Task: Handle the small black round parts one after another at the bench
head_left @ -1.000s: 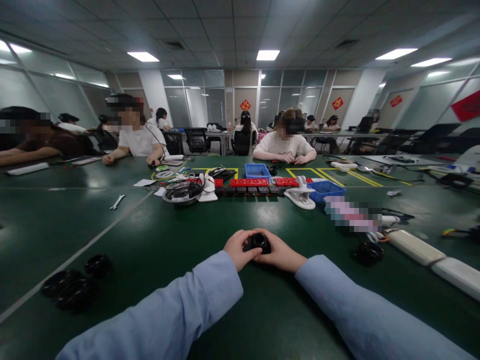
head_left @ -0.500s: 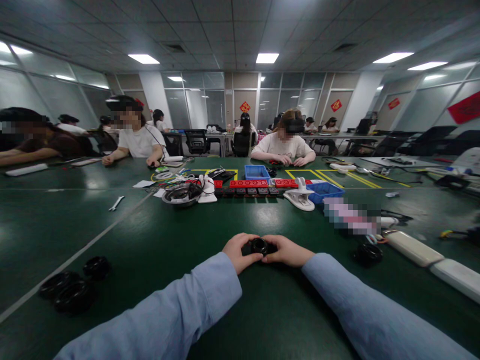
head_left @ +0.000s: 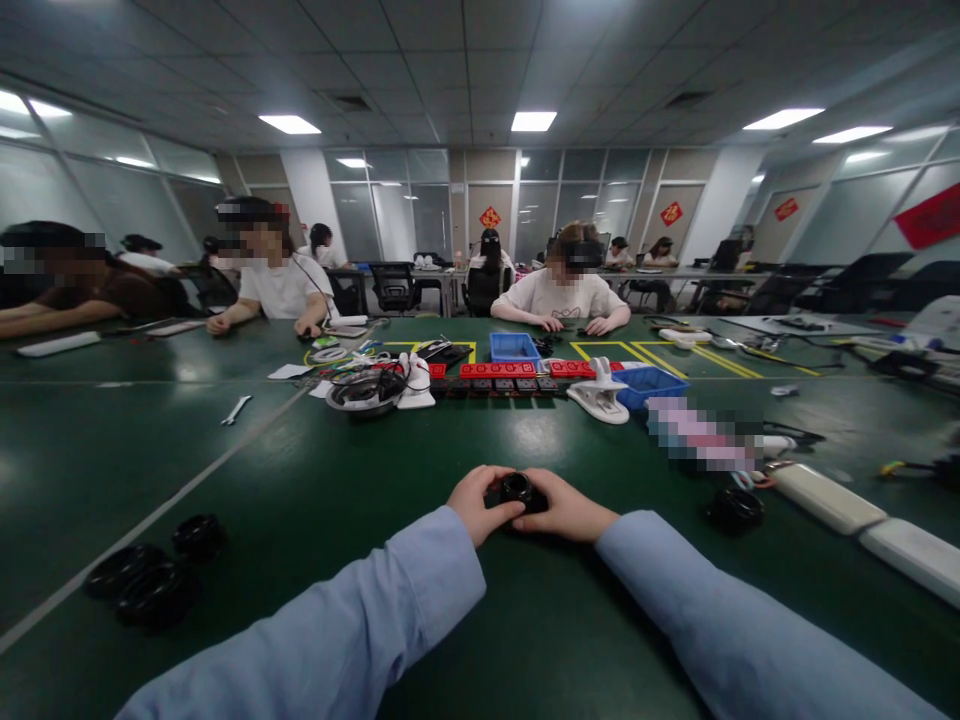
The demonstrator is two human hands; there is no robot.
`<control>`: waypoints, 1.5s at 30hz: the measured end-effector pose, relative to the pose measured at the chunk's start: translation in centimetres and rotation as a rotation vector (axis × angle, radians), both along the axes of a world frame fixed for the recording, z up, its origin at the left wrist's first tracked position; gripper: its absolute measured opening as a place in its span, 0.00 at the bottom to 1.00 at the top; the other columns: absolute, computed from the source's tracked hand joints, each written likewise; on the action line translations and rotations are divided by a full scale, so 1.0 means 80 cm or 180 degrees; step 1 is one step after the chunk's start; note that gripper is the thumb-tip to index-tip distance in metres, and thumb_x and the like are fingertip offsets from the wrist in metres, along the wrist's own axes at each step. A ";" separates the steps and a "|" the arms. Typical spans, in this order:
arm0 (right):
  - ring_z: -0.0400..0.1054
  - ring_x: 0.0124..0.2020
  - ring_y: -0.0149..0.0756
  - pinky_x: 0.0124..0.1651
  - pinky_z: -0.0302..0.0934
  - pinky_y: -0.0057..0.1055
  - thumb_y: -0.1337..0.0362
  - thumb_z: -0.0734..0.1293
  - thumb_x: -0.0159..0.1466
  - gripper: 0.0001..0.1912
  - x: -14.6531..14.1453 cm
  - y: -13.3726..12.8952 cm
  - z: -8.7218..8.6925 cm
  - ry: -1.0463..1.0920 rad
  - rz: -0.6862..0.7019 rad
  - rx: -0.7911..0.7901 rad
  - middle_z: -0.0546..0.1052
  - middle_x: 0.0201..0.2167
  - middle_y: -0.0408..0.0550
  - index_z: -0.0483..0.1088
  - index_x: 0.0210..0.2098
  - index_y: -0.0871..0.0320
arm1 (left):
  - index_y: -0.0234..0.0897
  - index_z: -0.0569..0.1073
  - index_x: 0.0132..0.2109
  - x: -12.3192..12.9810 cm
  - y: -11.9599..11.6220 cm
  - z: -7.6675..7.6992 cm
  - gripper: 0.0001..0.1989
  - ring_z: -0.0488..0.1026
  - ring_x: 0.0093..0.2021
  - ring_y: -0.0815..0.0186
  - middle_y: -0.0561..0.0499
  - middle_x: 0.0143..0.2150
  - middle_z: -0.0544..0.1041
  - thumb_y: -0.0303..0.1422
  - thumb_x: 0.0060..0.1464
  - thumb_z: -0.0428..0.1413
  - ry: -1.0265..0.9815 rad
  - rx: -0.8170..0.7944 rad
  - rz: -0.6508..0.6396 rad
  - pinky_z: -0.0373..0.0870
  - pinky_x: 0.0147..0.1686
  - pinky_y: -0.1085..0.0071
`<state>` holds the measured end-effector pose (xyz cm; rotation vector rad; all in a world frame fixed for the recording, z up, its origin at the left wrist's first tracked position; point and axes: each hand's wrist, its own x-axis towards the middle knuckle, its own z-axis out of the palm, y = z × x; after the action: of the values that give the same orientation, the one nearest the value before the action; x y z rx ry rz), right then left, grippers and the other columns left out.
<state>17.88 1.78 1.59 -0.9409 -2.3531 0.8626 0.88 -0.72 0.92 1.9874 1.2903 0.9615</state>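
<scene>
Currently, both hands are closed on one glossy black ring-shaped part (head_left: 517, 487), midway between the side edges of the green table (head_left: 337, 470) and toward its near edge. Left hand (head_left: 477, 506) grips its left side, right hand (head_left: 564, 506) its right; thumbs at the near side, opening facing up. Fingers hide most of the lower portion; cannot tell whether it touches the surface, or whether it is one piece or several.

Risk 1, slip: the finish looks smooth, so uneven squeeze from the two sides could tilt the part or shoot it out. Likely to roll if it lands on its rim (judgement).

Risk 2, skew: if separate pieces are nested there, unequal thumb pressure could cock one against another and bind it. Fit not visible.

Risk 3, stray contact: three loose black rings (head_left: 155, 595) sit close together toward the near left corner; a wide sweep of the left forearm could scatter them. One further black ring (head_left: 736, 509) lies toward the right edge, near a long pale block (head_left: 829, 494); a right elbow swing might nudge either.
</scene>
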 end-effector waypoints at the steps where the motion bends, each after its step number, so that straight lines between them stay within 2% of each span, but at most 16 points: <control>1: 0.63 0.41 0.40 0.44 0.56 0.36 0.61 0.69 0.48 0.22 0.003 0.002 0.002 0.0087 0.0162 -0.0278 0.71 0.39 0.48 0.66 0.42 0.60 | 0.36 0.68 0.44 -0.001 0.001 -0.001 0.18 0.67 0.40 0.63 0.48 0.40 0.70 0.31 0.42 0.57 -0.0006 0.0020 -0.0056 0.65 0.38 0.69; 3: 0.64 0.40 0.39 0.43 0.58 0.35 0.63 0.68 0.49 0.19 0.009 0.005 0.006 0.0249 0.0370 -0.0801 0.71 0.38 0.47 0.66 0.41 0.61 | 0.37 0.68 0.45 -0.002 0.002 -0.003 0.19 0.67 0.42 0.63 0.48 0.41 0.70 0.31 0.43 0.57 -0.0022 0.0060 -0.0122 0.64 0.38 0.69; 5: 0.65 0.40 0.38 0.43 0.58 0.34 0.65 0.67 0.50 0.18 0.013 0.008 0.007 0.0366 0.0470 -0.1114 0.71 0.37 0.45 0.66 0.40 0.61 | 0.37 0.68 0.46 -0.003 0.003 -0.005 0.19 0.67 0.42 0.63 0.48 0.41 0.70 0.31 0.43 0.57 -0.0027 0.0075 -0.0141 0.64 0.38 0.69; 9: 0.65 0.38 0.36 0.41 0.58 0.32 0.64 0.68 0.49 0.17 0.014 0.008 0.002 0.0362 0.0374 -0.1122 0.71 0.34 0.44 0.66 0.38 0.61 | 0.37 0.68 0.46 -0.003 0.003 -0.006 0.20 0.67 0.41 0.63 0.48 0.40 0.70 0.31 0.42 0.57 0.0000 0.0004 -0.0113 0.64 0.38 0.69; 12: 0.63 0.32 0.34 0.34 0.57 0.29 0.62 0.69 0.47 0.16 0.008 0.005 -0.003 0.0173 -0.0019 -0.0764 0.69 0.29 0.43 0.65 0.33 0.62 | 0.35 0.68 0.45 -0.002 0.002 -0.004 0.20 0.66 0.40 0.63 0.48 0.39 0.69 0.31 0.41 0.58 0.0033 -0.0057 -0.0031 0.63 0.38 0.69; 15: 0.60 0.27 0.31 0.27 0.52 0.26 0.59 0.70 0.44 0.16 -0.003 0.000 -0.009 -0.0143 -0.0591 -0.0115 0.66 0.24 0.41 0.62 0.27 0.60 | 0.34 0.68 0.42 0.001 0.000 -0.005 0.19 0.66 0.39 0.64 0.48 0.38 0.69 0.31 0.39 0.59 0.0003 -0.0061 0.0197 0.63 0.39 0.68; 18: 0.58 0.25 0.31 0.26 0.49 0.26 0.56 0.70 0.43 0.18 -0.012 -0.005 -0.012 -0.0473 -0.0993 0.0464 0.66 0.23 0.41 0.60 0.24 0.59 | 0.33 0.67 0.40 0.004 0.000 -0.008 0.18 0.66 0.37 0.64 0.48 0.37 0.68 0.31 0.37 0.60 -0.0058 -0.0021 0.0421 0.64 0.39 0.68; 21: 0.60 0.26 0.33 0.28 0.51 0.28 0.54 0.69 0.44 0.18 -0.016 -0.008 -0.013 -0.0588 -0.1097 0.0717 0.67 0.24 0.44 0.62 0.26 0.60 | 0.33 0.67 0.39 0.005 0.000 -0.008 0.18 0.66 0.37 0.64 0.49 0.37 0.67 0.31 0.37 0.60 -0.0079 -0.0020 0.0483 0.64 0.38 0.68; 24: 0.64 0.34 0.38 0.36 0.56 0.32 0.56 0.70 0.45 0.21 -0.013 -0.010 -0.009 -0.0287 -0.0834 0.0625 0.70 0.32 0.48 0.65 0.36 0.60 | 0.34 0.67 0.40 0.004 0.000 -0.007 0.18 0.66 0.37 0.64 0.49 0.37 0.67 0.30 0.38 0.59 -0.0072 -0.0032 0.0365 0.63 0.38 0.68; 27: 0.62 0.43 0.42 0.46 0.55 0.37 0.60 0.70 0.46 0.29 -0.007 -0.007 -0.004 0.0186 -0.0241 0.0322 0.69 0.43 0.50 0.62 0.47 0.58 | 0.35 0.68 0.41 0.002 0.001 -0.005 0.18 0.66 0.38 0.64 0.50 0.37 0.68 0.30 0.39 0.58 -0.0046 -0.0002 0.0209 0.63 0.38 0.68; 31: 0.64 0.43 0.40 0.47 0.56 0.36 0.64 0.67 0.50 0.22 0.003 0.001 0.002 0.0470 0.0370 -0.0510 0.70 0.42 0.48 0.65 0.45 0.59 | 0.36 0.67 0.44 -0.001 0.003 -0.008 0.19 0.66 0.39 0.64 0.49 0.38 0.68 0.31 0.41 0.58 -0.0053 0.0030 0.0002 0.62 0.39 0.68; 34: 0.64 0.41 0.37 0.44 0.57 0.34 0.65 0.67 0.50 0.19 0.009 0.007 0.002 0.0547 0.0560 -0.0979 0.71 0.38 0.46 0.65 0.42 0.60 | 0.35 0.67 0.44 -0.003 0.004 -0.009 0.20 0.66 0.40 0.63 0.48 0.39 0.69 0.31 0.41 0.58 -0.0057 0.0005 -0.0070 0.62 0.39 0.68; 36: 0.65 0.37 0.36 0.40 0.58 0.32 0.64 0.67 0.50 0.17 0.009 0.007 -0.001 0.0513 0.0431 -0.1024 0.71 0.34 0.45 0.66 0.39 0.61 | 0.35 0.67 0.44 -0.002 0.003 -0.009 0.20 0.66 0.39 0.63 0.48 0.39 0.69 0.30 0.40 0.58 -0.0031 -0.0024 -0.0042 0.62 0.39 0.68; 38: 0.64 0.32 0.34 0.35 0.58 0.29 0.63 0.68 0.48 0.15 0.005 0.004 -0.004 0.0411 0.0087 -0.0871 0.70 0.29 0.43 0.66 0.34 0.61 | 0.35 0.68 0.42 -0.001 0.002 -0.008 0.19 0.66 0.39 0.63 0.49 0.38 0.69 0.30 0.39 0.59 -0.0012 -0.0053 0.0067 0.63 0.38 0.68; 42: 0.59 0.26 0.31 0.27 0.53 0.26 0.60 0.71 0.43 0.16 -0.009 -0.006 -0.010 0.0020 -0.0819 -0.0108 0.66 0.23 0.40 0.62 0.26 0.60 | 0.33 0.69 0.39 0.002 0.002 -0.007 0.19 0.67 0.37 0.64 0.49 0.36 0.69 0.30 0.35 0.61 -0.0093 -0.0111 0.0405 0.64 0.39 0.68; 45: 0.61 0.28 0.33 0.29 0.55 0.28 0.57 0.71 0.43 0.18 -0.014 -0.011 -0.012 -0.0147 -0.0990 0.0227 0.68 0.26 0.43 0.62 0.27 0.60 | 0.33 0.69 0.38 0.002 0.003 -0.008 0.20 0.67 0.36 0.64 0.49 0.35 0.69 0.31 0.34 0.62 -0.0108 -0.0104 0.0466 0.64 0.38 0.68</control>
<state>16.76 0.93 0.67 -1.2654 -2.1789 0.6356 1.06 -0.45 0.27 1.8647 1.4395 1.0309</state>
